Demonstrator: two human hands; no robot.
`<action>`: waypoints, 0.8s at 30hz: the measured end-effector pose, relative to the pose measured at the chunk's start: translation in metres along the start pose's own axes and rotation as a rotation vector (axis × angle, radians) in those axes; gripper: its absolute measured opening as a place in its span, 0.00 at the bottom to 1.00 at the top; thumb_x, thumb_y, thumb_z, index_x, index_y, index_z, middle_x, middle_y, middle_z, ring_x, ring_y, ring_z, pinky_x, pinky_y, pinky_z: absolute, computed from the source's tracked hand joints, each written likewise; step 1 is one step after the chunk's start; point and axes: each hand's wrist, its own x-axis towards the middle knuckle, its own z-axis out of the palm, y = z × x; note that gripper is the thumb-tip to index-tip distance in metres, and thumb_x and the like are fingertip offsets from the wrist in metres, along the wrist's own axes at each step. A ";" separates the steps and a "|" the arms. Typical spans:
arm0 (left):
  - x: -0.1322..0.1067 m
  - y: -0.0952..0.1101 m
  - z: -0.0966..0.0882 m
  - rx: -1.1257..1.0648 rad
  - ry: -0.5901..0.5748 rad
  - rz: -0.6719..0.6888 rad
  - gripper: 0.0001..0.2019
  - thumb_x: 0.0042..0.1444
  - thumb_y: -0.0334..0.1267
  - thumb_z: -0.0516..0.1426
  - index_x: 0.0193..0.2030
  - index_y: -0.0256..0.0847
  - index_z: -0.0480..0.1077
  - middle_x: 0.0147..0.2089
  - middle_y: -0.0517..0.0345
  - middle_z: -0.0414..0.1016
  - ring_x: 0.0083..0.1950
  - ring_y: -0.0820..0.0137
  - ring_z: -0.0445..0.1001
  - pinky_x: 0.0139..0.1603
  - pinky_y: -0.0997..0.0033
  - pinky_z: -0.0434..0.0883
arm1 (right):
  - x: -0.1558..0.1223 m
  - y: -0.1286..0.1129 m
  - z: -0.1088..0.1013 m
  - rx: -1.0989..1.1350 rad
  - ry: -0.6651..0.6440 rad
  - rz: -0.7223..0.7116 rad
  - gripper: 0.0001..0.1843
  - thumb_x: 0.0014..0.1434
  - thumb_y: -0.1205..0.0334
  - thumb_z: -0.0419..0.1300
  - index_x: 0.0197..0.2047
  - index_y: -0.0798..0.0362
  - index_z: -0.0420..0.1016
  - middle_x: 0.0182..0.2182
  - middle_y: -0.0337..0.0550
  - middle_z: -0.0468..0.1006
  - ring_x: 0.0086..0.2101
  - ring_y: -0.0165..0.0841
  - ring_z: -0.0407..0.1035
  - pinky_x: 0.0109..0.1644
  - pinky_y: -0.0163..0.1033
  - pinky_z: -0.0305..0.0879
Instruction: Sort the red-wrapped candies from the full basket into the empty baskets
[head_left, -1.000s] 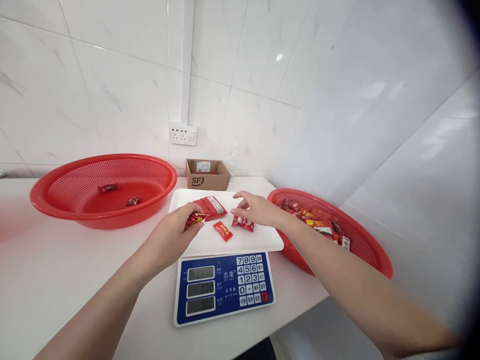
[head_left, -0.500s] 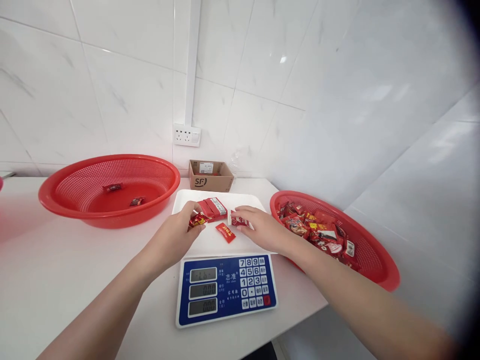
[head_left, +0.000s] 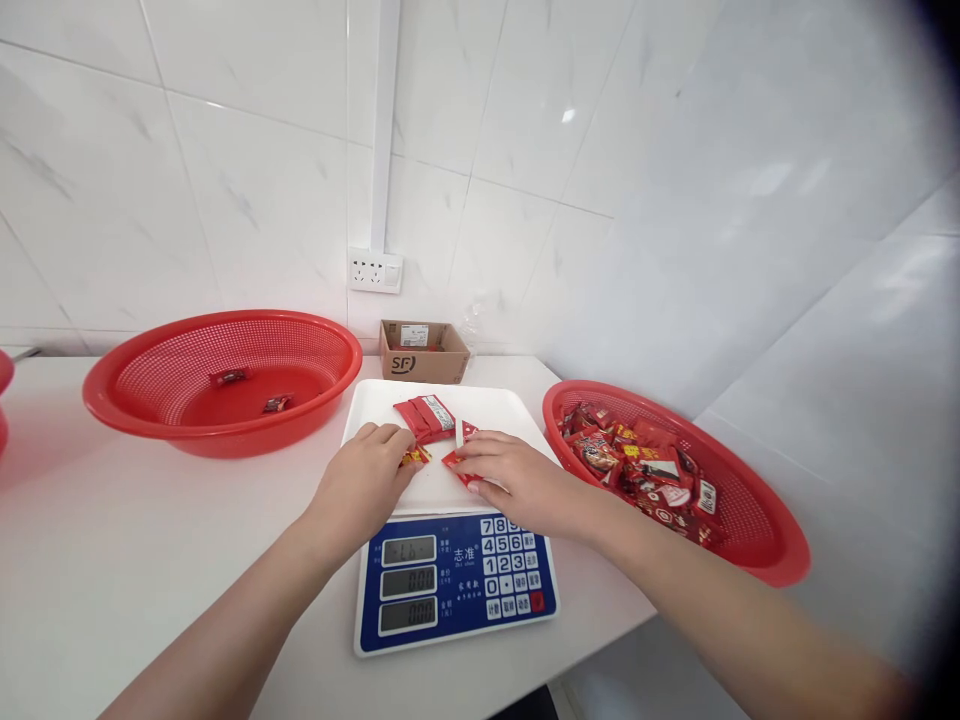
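Note:
On the white pan [head_left: 510, 405] of a digital scale [head_left: 465, 580] lie several small red snack packets. My left hand [head_left: 369, 468] is closed on a red-and-yellow snack packet [head_left: 415, 456] at the pan's left part, mostly hidden under the fingers. My right hand [head_left: 517, 478] has its fingers and thumb closed around a flat red packet [head_left: 456, 463], whose left end shows. Just beyond those fingertips is a red-and-white packet [head_left: 466, 430], partly covered. A larger red packet with a white label [head_left: 425, 418] lies between and behind both hands.
A red perforated basket [head_left: 217, 435] with a few packets stands at left; another red basket [head_left: 757, 510], holding many packets, sits at right. Behind the scale are a cardboard box [head_left: 424, 366] and a wall socket [head_left: 375, 270]. Part of a red container [head_left: 4, 385] shows at the far left.
Both hands have come down toward the near side of the pan. The right hand has left the red-and-white packet and closed on the flat red one; the left still holds its packet.

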 end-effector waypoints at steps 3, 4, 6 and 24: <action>-0.001 -0.001 -0.003 -0.028 0.029 0.089 0.13 0.60 0.38 0.47 0.37 0.39 0.72 0.41 0.51 0.73 0.44 0.59 0.67 0.44 0.60 0.66 | -0.002 0.003 0.001 -0.002 0.063 0.065 0.18 0.58 0.70 0.53 0.51 0.50 0.72 0.55 0.48 0.65 0.55 0.39 0.58 0.58 0.49 0.58; -0.002 -0.002 -0.004 -0.044 0.021 0.100 0.14 0.61 0.38 0.46 0.36 0.39 0.73 0.40 0.51 0.73 0.44 0.59 0.67 0.44 0.59 0.66 | -0.003 0.004 0.002 -0.004 0.069 0.087 0.19 0.59 0.70 0.52 0.52 0.50 0.71 0.56 0.48 0.64 0.56 0.39 0.56 0.58 0.50 0.57; -0.003 -0.001 -0.005 -0.080 -0.016 0.097 0.16 0.61 0.37 0.45 0.37 0.40 0.74 0.40 0.50 0.73 0.43 0.59 0.68 0.44 0.59 0.67 | -0.003 0.008 0.004 -0.002 0.044 0.127 0.19 0.61 0.68 0.50 0.54 0.51 0.70 0.58 0.49 0.62 0.57 0.40 0.55 0.59 0.50 0.57; -0.008 0.009 0.002 -0.182 -0.163 0.142 0.17 0.60 0.35 0.47 0.52 0.37 0.68 0.56 0.45 0.67 0.56 0.58 0.65 0.54 0.56 0.65 | -0.005 0.006 0.007 -0.028 0.066 0.084 0.12 0.58 0.68 0.55 0.44 0.54 0.75 0.51 0.50 0.68 0.56 0.43 0.56 0.59 0.52 0.56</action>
